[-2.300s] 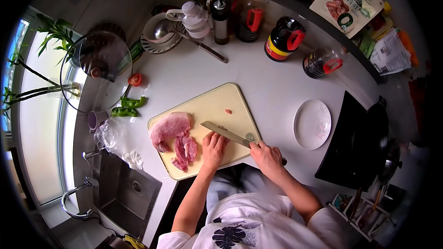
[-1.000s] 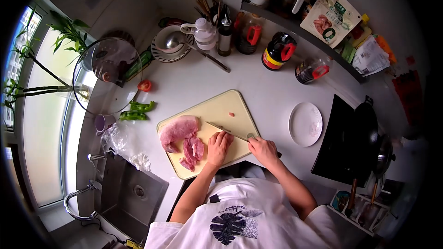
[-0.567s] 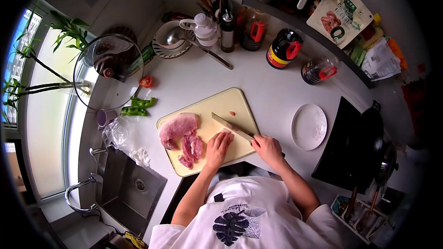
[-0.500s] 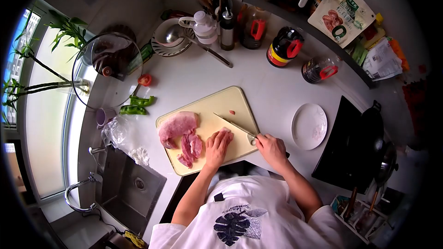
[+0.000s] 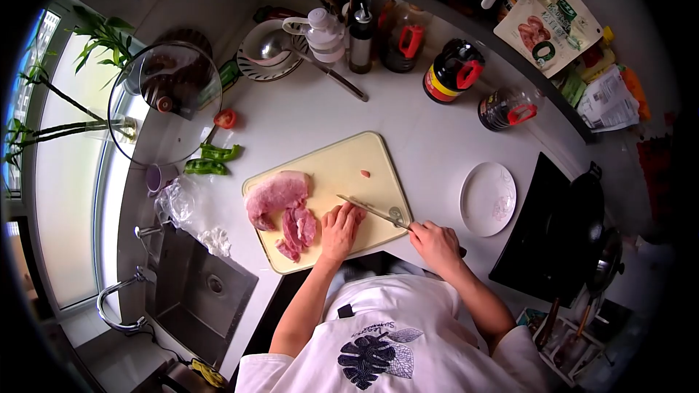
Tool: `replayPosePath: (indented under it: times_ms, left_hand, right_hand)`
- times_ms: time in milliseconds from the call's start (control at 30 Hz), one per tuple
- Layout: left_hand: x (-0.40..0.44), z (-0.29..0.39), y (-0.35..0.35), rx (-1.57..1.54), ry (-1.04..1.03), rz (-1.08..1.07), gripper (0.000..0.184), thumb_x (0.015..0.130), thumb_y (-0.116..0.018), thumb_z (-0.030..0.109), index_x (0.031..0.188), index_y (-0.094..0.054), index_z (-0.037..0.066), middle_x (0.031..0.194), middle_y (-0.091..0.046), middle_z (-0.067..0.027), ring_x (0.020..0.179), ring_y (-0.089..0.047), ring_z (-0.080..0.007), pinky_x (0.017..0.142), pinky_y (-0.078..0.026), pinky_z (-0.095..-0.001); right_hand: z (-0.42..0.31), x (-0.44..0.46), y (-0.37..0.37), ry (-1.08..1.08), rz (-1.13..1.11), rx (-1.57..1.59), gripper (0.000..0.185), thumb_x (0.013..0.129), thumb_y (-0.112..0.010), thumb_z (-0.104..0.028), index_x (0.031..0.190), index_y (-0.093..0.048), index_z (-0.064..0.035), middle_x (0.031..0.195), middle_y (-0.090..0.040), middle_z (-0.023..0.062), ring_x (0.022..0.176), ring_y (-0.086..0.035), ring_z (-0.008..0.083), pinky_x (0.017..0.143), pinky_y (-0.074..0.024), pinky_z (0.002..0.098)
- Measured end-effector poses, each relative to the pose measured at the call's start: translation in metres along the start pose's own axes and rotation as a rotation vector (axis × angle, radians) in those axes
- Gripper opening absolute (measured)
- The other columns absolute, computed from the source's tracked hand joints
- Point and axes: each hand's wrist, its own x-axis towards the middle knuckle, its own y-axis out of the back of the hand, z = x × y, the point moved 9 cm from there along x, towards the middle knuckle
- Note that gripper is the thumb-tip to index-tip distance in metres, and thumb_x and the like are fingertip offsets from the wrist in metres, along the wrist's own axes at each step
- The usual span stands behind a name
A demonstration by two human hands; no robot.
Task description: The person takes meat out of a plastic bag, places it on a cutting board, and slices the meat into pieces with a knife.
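Note:
My right hand [image 5: 435, 247] is closed round the handle of a kitchen knife [image 5: 373, 209], whose blade points left over the cutting board [image 5: 342, 156]. With bent fingers, my left hand [image 5: 338, 234] holds down a small piece of meat [image 5: 360, 215], mostly covered by the fingers and the blade. The blade lies across that piece, right by the fingertips. Left of the hand rest a big chunk of raw meat [image 5: 279, 195] and several cut slices [image 5: 298, 229]. A tiny meat scrap [image 5: 365, 173] sits alone higher on the board.
A white plate [image 5: 488, 199] stands on the right, before the black cooktop [image 5: 528, 247]. Left are green peppers [image 5: 206, 167], a cut tomato [image 5: 226, 118], a plastic bag [image 5: 178, 200] and the sink [image 5: 207, 298]. Sauce bottles [image 5: 453, 71] and a ladle [image 5: 335, 80] are at the back.
The knife's blade has come down and towards me, from above the small piece of meat onto it. My right hand has shifted slightly to the right and down. The whole view has moved a little.

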Motion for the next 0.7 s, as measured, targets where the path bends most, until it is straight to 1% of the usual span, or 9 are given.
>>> replayPosePath:
  times_ms: [133, 200, 333, 400, 433, 533, 600, 700]
  left_hand:
    - [0.001, -0.001, 0.0, 0.003, 0.026, -0.017, 0.04, 0.085, -0.07, 0.018, 0.124, -0.062, 0.014, 0.134, -0.057, -0.0024, 0.117, -0.055, -0.0244, 0.097, -0.042, -0.0413]
    - [0.0, -0.001, -0.002, 0.006, 0.018, -0.011, 0.04, 0.085, -0.07, 0.019, 0.124, -0.062, 0.014, 0.134, -0.057, -0.0022, 0.117, -0.055, -0.0243, 0.097, -0.042, -0.0412]
    - [0.0, 0.0, 0.0, 0.016, 0.006, 0.006, 0.04, 0.086, -0.07, 0.019, 0.125, -0.062, 0.015, 0.133, -0.058, -0.0018, 0.116, -0.056, -0.0239, 0.096, -0.042, -0.041]
    - [0.0, -0.001, 0.0, 0.012, 0.01, 0.008, 0.04, 0.086, -0.07, 0.019, 0.125, -0.062, 0.015, 0.133, -0.058, -0.0018, 0.116, -0.056, -0.0238, 0.097, -0.042, -0.0409]
    - [0.001, 0.0, 0.0, 0.007, 0.007, 0.014, 0.04, 0.086, -0.07, 0.019, 0.125, -0.062, 0.015, 0.132, -0.058, -0.0017, 0.115, -0.056, -0.0236, 0.097, -0.042, -0.0408]
    - [0.0, -0.001, 0.0, 0.017, -0.001, -0.005, 0.041, 0.087, -0.07, 0.019, 0.126, -0.061, 0.013, 0.132, -0.059, -0.0025, 0.116, -0.056, -0.0238, 0.097, -0.042, -0.041]
    - [0.001, 0.0, 0.001, 0.013, -0.002, 0.01, 0.041, 0.087, -0.069, 0.019, 0.126, -0.061, 0.012, 0.132, -0.059, -0.0032, 0.117, -0.056, -0.0241, 0.097, -0.042, -0.0412]
    - [-0.002, -0.004, -0.001, -0.005, 0.015, 0.024, 0.041, 0.087, -0.069, 0.019, 0.126, -0.061, 0.01, 0.132, -0.059, -0.0044, 0.118, -0.056, -0.0247, 0.097, -0.042, -0.0418]
  right_hand:
    - [-0.005, 0.019, -0.035, 0.031, 0.016, 0.008, 0.013, 0.093, -0.063, -0.021, 0.094, -0.062, -0.0082, 0.079, -0.065, 0.0134, 0.068, -0.068, 0.037, 0.063, -0.0542, 0.0496]
    - [-0.005, 0.02, -0.034, 0.025, 0.033, 0.008, 0.013, 0.093, -0.063, -0.021, 0.095, -0.062, -0.0083, 0.079, -0.065, 0.0133, 0.069, -0.068, 0.0369, 0.064, -0.0543, 0.0496]
    - [0.012, 0.0, -0.022, -0.006, -0.063, -0.024, 0.013, 0.092, -0.063, -0.021, 0.096, -0.062, -0.0076, 0.081, -0.066, 0.0138, 0.07, -0.068, 0.0379, 0.064, -0.0541, 0.0503]
    - [0.013, 0.001, -0.023, -0.009, -0.028, -0.009, 0.014, 0.094, -0.064, -0.021, 0.096, -0.064, -0.0076, 0.078, -0.064, 0.0129, 0.065, -0.065, 0.0383, 0.061, -0.0526, 0.0499]
    - [0.005, 0.007, -0.024, 0.029, 0.027, 0.005, 0.014, 0.094, -0.064, -0.021, 0.096, -0.063, -0.0072, 0.078, -0.065, 0.0132, 0.067, -0.066, 0.0381, 0.061, -0.0527, 0.0494]
    - [-0.007, 0.026, -0.046, 0.039, 0.031, 0.03, 0.014, 0.093, -0.064, -0.021, 0.095, -0.062, -0.0074, 0.08, -0.066, 0.015, 0.069, -0.068, 0.0374, 0.061, -0.054, 0.0491]
    - [-0.004, 0.025, -0.034, 0.061, 0.085, 0.051, 0.014, 0.093, -0.064, -0.021, 0.093, -0.062, -0.0072, 0.079, -0.065, 0.0149, 0.067, -0.067, 0.0373, 0.059, -0.0536, 0.049]
    - [0.014, 0.006, -0.012, 0.003, 0.083, 0.037, 0.016, 0.092, -0.065, -0.021, 0.088, -0.063, -0.0065, 0.076, -0.065, 0.0135, 0.066, -0.066, 0.0375, 0.058, -0.0529, 0.0492]
